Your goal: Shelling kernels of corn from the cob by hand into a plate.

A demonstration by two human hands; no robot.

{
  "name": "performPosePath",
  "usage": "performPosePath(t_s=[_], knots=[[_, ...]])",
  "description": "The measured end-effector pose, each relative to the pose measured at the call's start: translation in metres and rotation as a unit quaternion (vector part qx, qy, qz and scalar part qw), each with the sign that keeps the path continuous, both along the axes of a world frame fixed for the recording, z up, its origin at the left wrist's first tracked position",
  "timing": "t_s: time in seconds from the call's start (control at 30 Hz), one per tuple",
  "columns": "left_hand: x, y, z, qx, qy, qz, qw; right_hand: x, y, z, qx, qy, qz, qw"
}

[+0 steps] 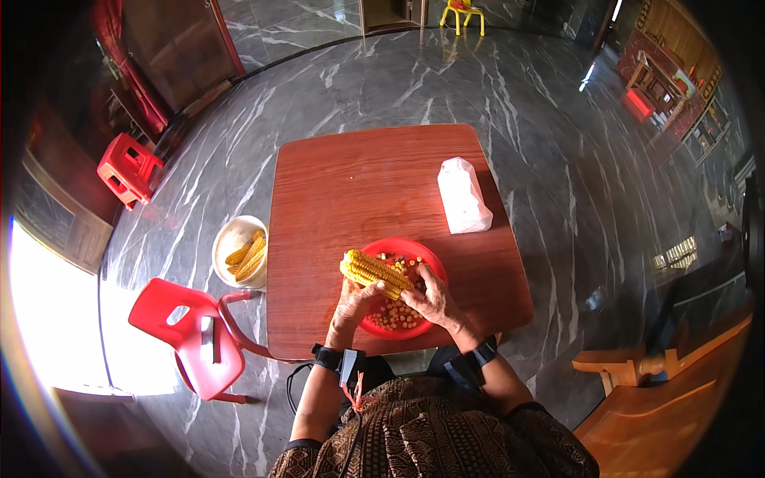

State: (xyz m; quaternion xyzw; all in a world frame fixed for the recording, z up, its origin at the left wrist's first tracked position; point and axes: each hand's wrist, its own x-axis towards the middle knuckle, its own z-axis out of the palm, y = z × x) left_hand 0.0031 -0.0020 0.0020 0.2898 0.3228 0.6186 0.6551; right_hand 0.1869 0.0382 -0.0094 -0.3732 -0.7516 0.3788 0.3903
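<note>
A yellow corn cob [368, 269], thick with kernels, is held tilted over a red basin [435, 267]. My left hand [355, 303] is closed round its lower left side, thumb lying along the cob. My right hand [434, 299] grips the cob's right end, thumb against the kernels and fingers bent over the basin. Loose kernels [392, 315] lie scattered on the basin's floor. Part of the basin is hidden behind my hands and the cob.
The basin stands on a brown wooden table [351, 191]. A white packet [464, 195] lies at the table's right side. To the left are a white bucket [231, 231] with corn cobs [252, 259], a red chair [215, 362] and a red stool [127, 169]. A wooden bench [653, 406] stands at right.
</note>
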Motion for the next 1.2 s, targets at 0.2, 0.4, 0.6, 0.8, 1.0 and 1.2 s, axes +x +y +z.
performPosePath(t_s=[0.2,0.4,0.6,0.8,1.0,1.2], knots=[[0.002,-0.001,0.008,-0.024,0.028,0.009,0.999,-0.001,0.000,-0.008,0.054,0.014,-0.013,0.998],[-0.002,-0.004,0.004,-0.067,0.064,0.022,0.995,0.004,0.001,0.007,-0.018,0.007,0.037,0.999],[0.000,-0.001,0.000,-0.031,0.039,0.032,0.998,-0.001,-0.003,0.009,0.017,0.003,0.017,1.000],[0.004,0.000,0.007,-0.028,0.013,0.033,0.999,-0.002,0.000,-0.010,0.080,0.001,-0.022,0.997],[0.001,0.000,0.001,-0.042,0.018,0.027,0.999,-0.004,-0.004,0.000,0.041,0.001,-0.003,0.999],[-0.001,-0.001,-0.006,-0.038,0.027,0.039,0.998,-0.006,-0.005,0.000,0.027,-0.012,-0.016,0.999]])
